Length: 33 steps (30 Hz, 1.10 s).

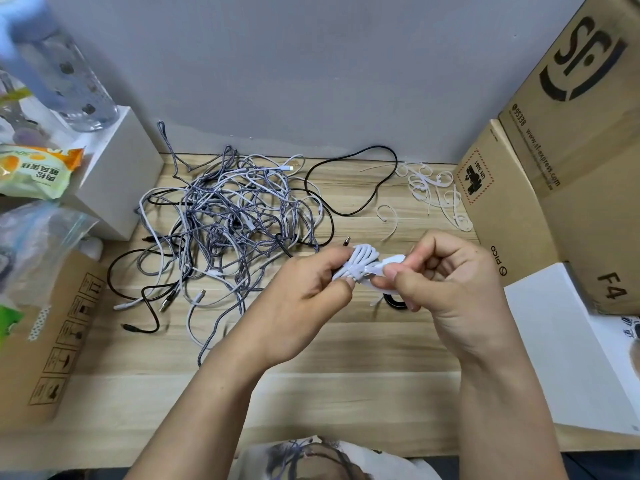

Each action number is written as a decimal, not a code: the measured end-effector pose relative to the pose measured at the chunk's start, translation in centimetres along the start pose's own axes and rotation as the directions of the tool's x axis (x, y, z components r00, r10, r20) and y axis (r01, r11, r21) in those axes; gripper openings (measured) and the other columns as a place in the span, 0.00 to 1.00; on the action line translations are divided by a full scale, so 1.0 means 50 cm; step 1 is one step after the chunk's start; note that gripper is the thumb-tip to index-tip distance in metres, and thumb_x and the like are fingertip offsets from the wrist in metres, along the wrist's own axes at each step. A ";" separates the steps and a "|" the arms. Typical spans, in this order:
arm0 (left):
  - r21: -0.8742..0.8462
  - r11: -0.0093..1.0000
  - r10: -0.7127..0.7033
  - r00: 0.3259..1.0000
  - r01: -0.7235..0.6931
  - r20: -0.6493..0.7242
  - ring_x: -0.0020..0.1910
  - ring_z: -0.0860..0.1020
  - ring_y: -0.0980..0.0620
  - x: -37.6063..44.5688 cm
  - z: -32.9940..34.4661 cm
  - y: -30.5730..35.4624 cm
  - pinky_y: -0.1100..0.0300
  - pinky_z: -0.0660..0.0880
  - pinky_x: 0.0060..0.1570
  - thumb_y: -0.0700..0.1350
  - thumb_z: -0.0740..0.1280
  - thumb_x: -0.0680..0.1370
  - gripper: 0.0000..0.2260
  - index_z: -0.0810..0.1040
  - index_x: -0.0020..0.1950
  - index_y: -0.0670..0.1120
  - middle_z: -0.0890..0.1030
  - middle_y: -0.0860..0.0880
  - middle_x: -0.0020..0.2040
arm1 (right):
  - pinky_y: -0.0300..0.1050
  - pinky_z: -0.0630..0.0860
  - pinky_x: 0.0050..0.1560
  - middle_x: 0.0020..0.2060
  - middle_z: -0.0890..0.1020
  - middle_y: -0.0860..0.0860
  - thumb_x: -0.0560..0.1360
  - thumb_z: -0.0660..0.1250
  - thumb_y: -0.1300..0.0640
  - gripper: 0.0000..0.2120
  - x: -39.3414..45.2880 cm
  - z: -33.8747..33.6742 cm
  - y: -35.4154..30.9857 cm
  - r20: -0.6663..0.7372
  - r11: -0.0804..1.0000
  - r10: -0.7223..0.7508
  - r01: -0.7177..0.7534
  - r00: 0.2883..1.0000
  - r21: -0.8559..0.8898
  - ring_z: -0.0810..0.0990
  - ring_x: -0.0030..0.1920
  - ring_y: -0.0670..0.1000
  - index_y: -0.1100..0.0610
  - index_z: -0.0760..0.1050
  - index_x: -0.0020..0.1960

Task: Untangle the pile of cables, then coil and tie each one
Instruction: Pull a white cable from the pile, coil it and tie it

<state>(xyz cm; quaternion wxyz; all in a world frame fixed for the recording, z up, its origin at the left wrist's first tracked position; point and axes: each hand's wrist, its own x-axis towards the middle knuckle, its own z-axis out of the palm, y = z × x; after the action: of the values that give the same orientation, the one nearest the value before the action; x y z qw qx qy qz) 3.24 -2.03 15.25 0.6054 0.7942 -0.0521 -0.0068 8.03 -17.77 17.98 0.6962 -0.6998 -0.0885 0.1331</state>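
Note:
A tangled pile of cables (228,223), grey braided, white and black, lies on the wooden table (311,386) at centre left. My left hand (304,292) grips a coiled white cable (360,261) just right of the pile. My right hand (446,275) pinches a white tie strap (389,263) wrapped around that coil. A coiled black cable (394,301) lies on the table partly hidden under my right hand. One long black cable (360,181) loops toward the wall.
Several loose white tie straps (433,192) lie at the back right. Cardboard boxes (554,168) stand on the right, a white box (561,344) beside them. On the left are a white block (114,178), a water bottle (65,74), snack bags (34,171) and a flat carton (52,341).

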 end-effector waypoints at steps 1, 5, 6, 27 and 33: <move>0.021 1.000 0.009 1.000 -0.009 0.004 0.32 0.63 0.54 0.000 0.000 0.001 0.59 0.61 0.33 0.52 0.57 0.71 0.16 0.76 0.49 0.44 0.67 0.54 0.32 | 0.34 0.66 0.21 0.20 0.75 0.52 0.59 0.71 0.65 0.10 -0.001 -0.001 -0.001 0.003 1.000 0.001 -0.001 1.000 0.013 0.76 0.27 0.56 0.54 0.73 0.25; 0.128 0.991 0.026 0.999 -0.030 0.038 0.34 0.65 0.44 -0.001 -0.006 0.001 0.52 0.63 0.33 0.53 0.56 0.71 0.20 0.75 0.49 0.38 0.69 0.39 0.35 | 0.35 0.67 0.22 0.19 0.75 0.51 0.59 0.71 0.64 0.09 -0.002 -0.007 0.000 0.032 1.000 0.021 -0.021 0.999 0.007 0.76 0.29 0.60 0.55 0.73 0.25; 0.141 0.990 0.018 0.999 -0.025 0.050 0.34 0.65 0.44 -0.002 -0.007 0.003 0.51 0.64 0.33 0.53 0.56 0.71 0.20 0.75 0.49 0.38 0.70 0.39 0.35 | 0.37 0.69 0.24 0.19 0.75 0.51 0.59 0.71 0.63 0.08 -0.001 -0.008 0.000 0.047 1.000 0.030 -0.030 0.998 -0.002 0.75 0.30 0.61 0.54 0.75 0.26; 0.163 0.986 -0.055 0.990 0.033 0.130 0.32 0.71 0.61 -0.002 -0.013 -0.009 0.68 0.66 0.33 0.44 0.64 0.78 0.07 0.67 0.44 0.53 0.76 0.54 0.31 | 0.48 0.68 0.43 0.39 0.77 0.46 0.69 0.66 0.47 0.09 0.020 0.022 0.052 0.342 0.533 -0.453 0.557 0.823 -0.637 0.72 0.43 0.47 0.49 0.83 0.42; 0.061 0.994 -0.095 0.984 0.087 0.151 0.33 0.72 0.64 -0.002 -0.020 -0.021 0.71 0.66 0.34 0.36 0.67 0.75 0.11 0.66 0.42 0.48 0.78 0.55 0.32 | 0.45 0.61 0.43 0.40 0.79 0.46 0.72 0.63 0.52 0.07 0.022 0.036 0.051 0.473 0.357 -0.463 0.646 0.750 -0.675 0.72 0.43 0.50 0.52 0.76 0.39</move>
<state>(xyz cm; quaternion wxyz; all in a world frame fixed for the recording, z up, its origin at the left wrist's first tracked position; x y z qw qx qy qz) 3.32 -0.81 14.52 0.5768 0.8090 -0.0625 -0.0942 8.37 -15.73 15.39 0.2872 -0.8453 -0.4400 -0.0970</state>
